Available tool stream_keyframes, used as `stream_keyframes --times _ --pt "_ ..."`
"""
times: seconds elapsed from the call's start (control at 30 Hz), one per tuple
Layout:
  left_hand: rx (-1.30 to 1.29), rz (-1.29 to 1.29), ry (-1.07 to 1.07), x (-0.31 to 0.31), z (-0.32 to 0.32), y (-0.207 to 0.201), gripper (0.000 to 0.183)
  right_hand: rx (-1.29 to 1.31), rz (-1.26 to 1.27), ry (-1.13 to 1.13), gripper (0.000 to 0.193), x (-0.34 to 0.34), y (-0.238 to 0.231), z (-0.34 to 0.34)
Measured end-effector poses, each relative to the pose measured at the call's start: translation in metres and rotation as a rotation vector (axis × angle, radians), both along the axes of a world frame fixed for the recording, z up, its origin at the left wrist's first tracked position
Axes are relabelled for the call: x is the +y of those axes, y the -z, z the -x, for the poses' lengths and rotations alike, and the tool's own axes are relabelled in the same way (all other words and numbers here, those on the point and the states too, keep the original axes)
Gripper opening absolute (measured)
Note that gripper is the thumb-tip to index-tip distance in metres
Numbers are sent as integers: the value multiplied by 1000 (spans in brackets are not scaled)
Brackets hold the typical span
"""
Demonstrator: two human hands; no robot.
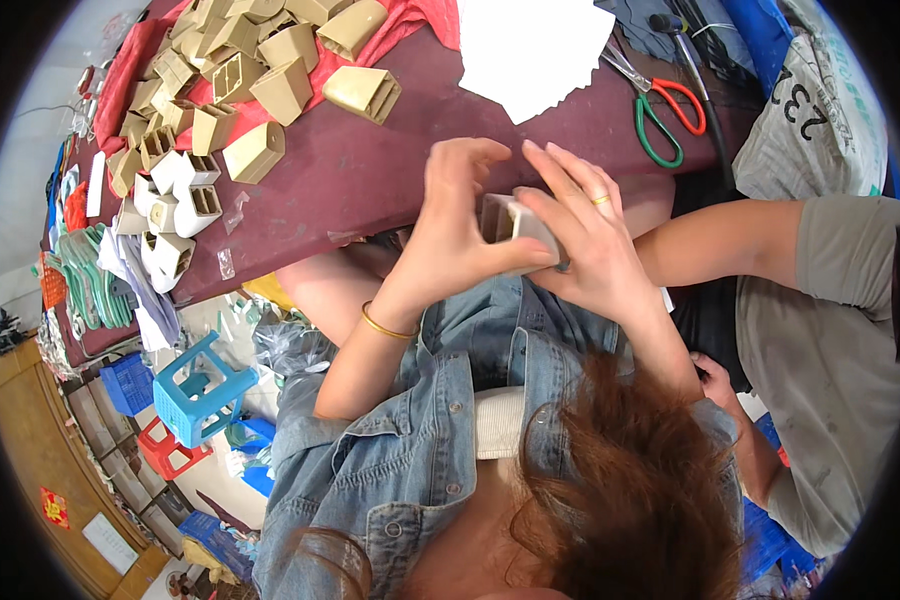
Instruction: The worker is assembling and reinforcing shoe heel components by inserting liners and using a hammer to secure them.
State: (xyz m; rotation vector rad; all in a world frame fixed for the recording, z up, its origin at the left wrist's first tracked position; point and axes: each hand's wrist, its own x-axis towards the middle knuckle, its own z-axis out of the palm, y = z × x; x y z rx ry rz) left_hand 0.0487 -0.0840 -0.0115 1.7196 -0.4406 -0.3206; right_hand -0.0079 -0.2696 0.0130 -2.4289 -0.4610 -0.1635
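both hands [530, 235] grip boxy plastic piece [515, 222].

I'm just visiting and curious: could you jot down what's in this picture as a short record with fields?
left hand: grips small grey box, gold bangle at wrist
right hand: grips same box, ring on finger
table: dark red top
on table: tan boxes, white boxes, scissors, white paper
beside: another person's arm
floor: blue stool
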Motion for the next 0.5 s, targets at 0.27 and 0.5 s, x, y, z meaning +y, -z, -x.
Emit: stream_keyframes --times 0.27,0.5 --pt "318 566 149 4 -19 26 49 202 -627 31 81 14 41 -52" --pt "-86 212 -316 -18 -39 62 36 104 -724 187 55 63 92 -79"
